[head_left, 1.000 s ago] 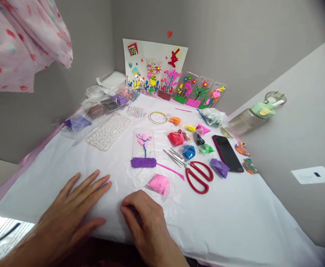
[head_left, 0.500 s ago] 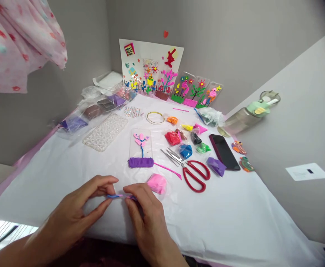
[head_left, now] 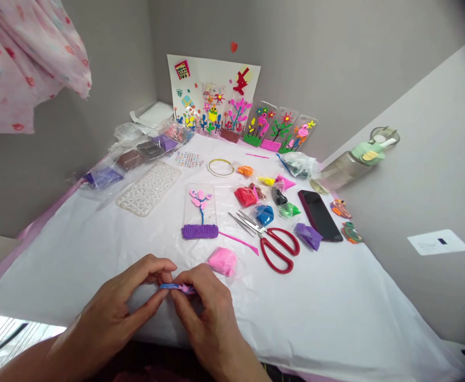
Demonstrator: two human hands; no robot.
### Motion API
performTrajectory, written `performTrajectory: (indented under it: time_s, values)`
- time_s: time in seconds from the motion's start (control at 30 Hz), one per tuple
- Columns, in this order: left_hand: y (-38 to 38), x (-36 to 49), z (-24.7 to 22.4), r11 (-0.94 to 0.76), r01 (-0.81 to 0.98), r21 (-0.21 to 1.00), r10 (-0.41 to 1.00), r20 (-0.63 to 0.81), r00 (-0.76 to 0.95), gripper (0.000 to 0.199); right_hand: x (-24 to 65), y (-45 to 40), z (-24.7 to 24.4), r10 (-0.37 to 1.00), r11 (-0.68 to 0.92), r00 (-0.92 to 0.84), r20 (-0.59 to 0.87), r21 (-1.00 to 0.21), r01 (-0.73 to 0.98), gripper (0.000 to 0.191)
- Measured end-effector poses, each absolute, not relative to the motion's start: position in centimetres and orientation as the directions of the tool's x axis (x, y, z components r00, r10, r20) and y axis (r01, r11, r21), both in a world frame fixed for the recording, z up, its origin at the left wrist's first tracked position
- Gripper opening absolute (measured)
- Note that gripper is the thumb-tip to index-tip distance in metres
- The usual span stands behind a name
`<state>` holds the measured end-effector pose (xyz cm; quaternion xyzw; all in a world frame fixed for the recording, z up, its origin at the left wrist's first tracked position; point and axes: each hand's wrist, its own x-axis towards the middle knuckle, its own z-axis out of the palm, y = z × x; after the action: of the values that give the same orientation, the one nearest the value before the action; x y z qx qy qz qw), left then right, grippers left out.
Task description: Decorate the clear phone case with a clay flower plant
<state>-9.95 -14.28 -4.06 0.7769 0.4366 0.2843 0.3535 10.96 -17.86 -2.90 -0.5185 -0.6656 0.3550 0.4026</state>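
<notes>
Between my two hands, near the front of the table, is a thin strip of blue and pink modelling clay (head_left: 171, 286). My left hand (head_left: 137, 292) pinches its blue end between thumb and fingers. My right hand (head_left: 206, 302) pinches the pink and blue end, partly hiding it. Just beyond them lies a lump of pink clay (head_left: 223, 261) in clear wrap. Farther off is a clear panel (head_left: 192, 204) bearing a pink-petalled clay flower with a blue stem. A ridged purple clay block (head_left: 199, 232) runs along its lower edge, with a pink stick tool (head_left: 238, 242) beside it.
Red-handled scissors (head_left: 278, 249) and tweezers (head_left: 241, 224) lie right of centre, near several wrapped clay lumps (head_left: 264, 214). A phone (head_left: 320, 216) and a bottle (head_left: 347, 167) are at the right. A textured clear case (head_left: 149, 189) lies left; decorated panels (head_left: 258, 124) lean on the wall.
My hands have come closer together. The strip, stretched thin in the middle before, now looks shorter and bunched between my fingers. The view has shifted slightly.
</notes>
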Motion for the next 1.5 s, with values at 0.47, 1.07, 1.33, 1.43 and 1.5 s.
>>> performTrajectory:
  time_s: [0.47,1.07,1.33,1.43,1.5]
  values:
    - [-14.4,-9.2,-2.9,-0.388,0.458,0.800,0.854,0.125,0.505,0.019,11.1,-18.1,-2.5,0.974,0.219,-0.150,0.168,-0.868,0.446,0.009]
    - [-14.6,-8.5,-2.8,-0.557,0.457,0.693,0.795,0.286,0.535,0.011,11.4,-17.7,-1.6,0.979,-0.059,-0.183,-0.090,-0.984,0.168,0.013]
    - [-16.4,-7.7,-1.8,-0.347,0.494,0.797,0.890,0.113,0.442,0.017,11.9,-17.4,-0.6,0.930,-0.259,-0.279,-0.240,-0.966,-0.031,0.014]
    - [-16.1,-8.0,-1.3,-0.317,0.511,0.799,0.896,0.076,0.438,0.022,12.5,-17.7,-0.1,0.876,-0.287,-0.419,-0.238,-0.956,-0.056,0.022]
    - [-15.0,-9.0,-1.2,-0.341,0.532,0.775,0.902,0.110,0.418,0.027,12.8,-17.8,0.1,0.809,-0.299,-0.547,-0.215,-0.952,-0.069,0.030]
